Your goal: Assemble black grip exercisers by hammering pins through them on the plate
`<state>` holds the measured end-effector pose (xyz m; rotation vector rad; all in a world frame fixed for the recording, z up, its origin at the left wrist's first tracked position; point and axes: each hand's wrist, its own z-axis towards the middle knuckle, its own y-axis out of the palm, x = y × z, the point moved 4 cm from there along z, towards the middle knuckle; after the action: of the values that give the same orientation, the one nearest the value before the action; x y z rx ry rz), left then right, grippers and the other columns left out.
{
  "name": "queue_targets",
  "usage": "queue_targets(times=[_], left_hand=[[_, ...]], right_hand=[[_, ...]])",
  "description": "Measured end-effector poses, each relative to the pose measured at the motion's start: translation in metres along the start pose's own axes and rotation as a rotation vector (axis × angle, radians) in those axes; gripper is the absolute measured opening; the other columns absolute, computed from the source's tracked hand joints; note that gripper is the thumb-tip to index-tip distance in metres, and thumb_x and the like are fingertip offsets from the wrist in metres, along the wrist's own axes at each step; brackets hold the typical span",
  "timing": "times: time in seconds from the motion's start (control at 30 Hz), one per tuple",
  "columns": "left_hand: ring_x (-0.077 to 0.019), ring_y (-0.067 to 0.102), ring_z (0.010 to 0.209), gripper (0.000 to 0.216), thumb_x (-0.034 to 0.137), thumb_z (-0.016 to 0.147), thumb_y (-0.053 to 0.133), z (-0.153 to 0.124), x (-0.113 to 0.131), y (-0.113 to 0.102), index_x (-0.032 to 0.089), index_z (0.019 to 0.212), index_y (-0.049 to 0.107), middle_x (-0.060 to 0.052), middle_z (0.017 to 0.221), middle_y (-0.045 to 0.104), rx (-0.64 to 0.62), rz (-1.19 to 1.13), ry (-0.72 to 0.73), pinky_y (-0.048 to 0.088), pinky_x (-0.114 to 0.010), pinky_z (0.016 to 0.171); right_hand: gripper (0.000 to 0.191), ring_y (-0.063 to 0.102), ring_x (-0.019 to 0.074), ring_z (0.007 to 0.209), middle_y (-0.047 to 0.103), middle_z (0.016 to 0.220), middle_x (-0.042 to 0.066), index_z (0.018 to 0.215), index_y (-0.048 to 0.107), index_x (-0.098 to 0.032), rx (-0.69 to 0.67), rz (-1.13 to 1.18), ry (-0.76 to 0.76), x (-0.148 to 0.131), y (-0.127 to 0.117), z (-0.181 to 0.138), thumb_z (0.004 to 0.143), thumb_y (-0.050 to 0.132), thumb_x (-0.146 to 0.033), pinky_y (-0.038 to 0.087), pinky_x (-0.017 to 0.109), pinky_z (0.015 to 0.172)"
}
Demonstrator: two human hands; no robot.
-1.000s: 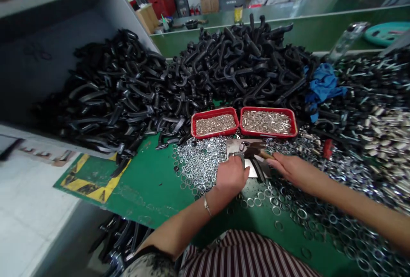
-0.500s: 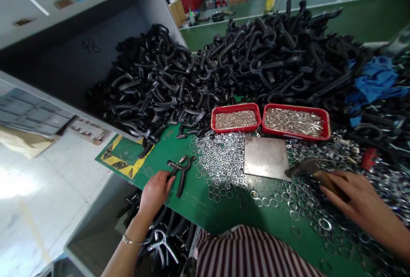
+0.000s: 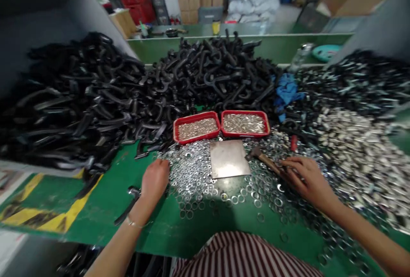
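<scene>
Hammer lies aslant on the green table, its head just beside the right edge of the metal plate; the right hand has its fingers over the handle, though how firmly they grasp it I cannot tell. A second ago a black part was on the plate under the left hand; now one black part lies at the table's left, partly behind the left wrist. That suggests the hammering on that piece is over for now. The left hand is curled at the edge of the washers; whether it pinches one I cannot tell. Counted outward: one hammer, one plate, one loose black part by the wrist, two red trays of small metal pieces behind the plate, one blue cloth and one yellow cup farther back. Washers, the heaped black parts and the silvery pieces at right are too many to count.
</scene>
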<state>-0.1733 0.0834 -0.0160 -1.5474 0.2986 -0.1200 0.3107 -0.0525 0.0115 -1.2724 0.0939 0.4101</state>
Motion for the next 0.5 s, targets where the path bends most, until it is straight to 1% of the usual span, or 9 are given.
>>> queue_targets(times=[0.07, 0.17, 0.27, 0.33, 0.4, 0.47, 0.5], left_hand=[[-0.0270, 0.064, 0.089, 0.028, 0.026, 0.097, 0.044, 0.001, -0.009, 0.009, 0.016, 0.108, 0.067, -0.012, 0.097, 0.065, 0.058, -0.069, 0.036, 0.050, -0.036, 0.082], [-0.0272, 0.064, 0.092, 0.031, 0.027, 0.097, 0.042, 0.006, -0.013, 0.019, 0.014, 0.111, 0.066, -0.013, 0.101, 0.066, 0.127, -0.139, 0.090, 0.049, -0.036, 0.087], [-0.0276, 0.064, 0.091, 0.034, 0.027, 0.097, 0.039, 0.011, -0.006, 0.019, 0.011, 0.111, 0.066, -0.014, 0.101, 0.066, 0.172, -0.115, 0.131, 0.049, -0.037, 0.088], [-0.0286, 0.064, 0.089, 0.036, 0.029, 0.098, 0.037, 0.014, 0.000, 0.017, 0.011, 0.107, 0.066, -0.014, 0.097, 0.066, 0.185, -0.059, 0.140, 0.049, -0.038, 0.085], [-0.0305, 0.065, 0.087, 0.038, 0.032, 0.100, 0.035, 0.017, 0.003, 0.015, 0.010, 0.104, 0.066, -0.014, 0.092, 0.066, 0.186, -0.005, 0.130, 0.049, -0.040, 0.081], [-0.0314, 0.065, 0.085, 0.040, 0.034, 0.101, 0.034, 0.018, 0.004, 0.011, 0.010, 0.103, 0.066, -0.015, 0.092, 0.067, 0.201, -0.004, 0.081, 0.050, -0.041, 0.077], [-0.0308, 0.065, 0.084, 0.040, 0.034, 0.101, 0.034, 0.016, 0.005, 0.009, 0.010, 0.104, 0.066, -0.015, 0.093, 0.067, 0.218, -0.034, 0.037, 0.050, -0.041, 0.077]], right_hand=[[0.029, 0.058, 0.0282, 0.108, 0.064, 0.115, 0.013, 0.121, 0.064, -0.022, 0.059, -0.056, 0.124, 0.025, -0.015, -0.010, 0.098, 0.047, -0.028, 0.044, 0.046, 0.097], [0.027, 0.059, 0.0282, 0.098, 0.066, 0.102, 0.013, 0.111, 0.068, -0.018, 0.145, -0.187, 0.317, 0.081, -0.036, -0.018, 0.095, 0.047, -0.026, 0.045, 0.045, 0.091], [0.027, 0.058, 0.0273, 0.091, 0.066, 0.091, 0.015, 0.103, 0.071, -0.012, 0.139, -0.304, 0.505, 0.141, -0.050, -0.015, 0.092, 0.047, -0.019, 0.043, 0.040, 0.085], [0.027, 0.057, 0.0259, 0.089, 0.066, 0.089, 0.019, 0.098, 0.071, -0.007, 0.112, -0.341, 0.566, 0.168, -0.055, -0.006, 0.091, 0.046, -0.014, 0.040, 0.038, 0.082], [0.021, 0.055, 0.0226, 0.080, 0.065, 0.083, 0.018, 0.089, 0.072, -0.007, 0.089, -0.338, 0.565, 0.180, -0.057, 0.005, 0.090, 0.052, -0.012, 0.037, 0.036, 0.077], [0.011, 0.052, 0.0178, 0.070, 0.063, 0.076, 0.013, 0.079, 0.072, -0.010, 0.082, -0.314, 0.534, 0.178, -0.057, 0.016, 0.085, 0.063, -0.012, 0.035, 0.034, 0.071], [0.009, 0.050, 0.0157, 0.067, 0.062, 0.074, 0.010, 0.074, 0.070, -0.012, 0.096, -0.301, 0.515, 0.174, -0.057, 0.021, 0.083, 0.067, -0.012, 0.034, 0.033, 0.069]])
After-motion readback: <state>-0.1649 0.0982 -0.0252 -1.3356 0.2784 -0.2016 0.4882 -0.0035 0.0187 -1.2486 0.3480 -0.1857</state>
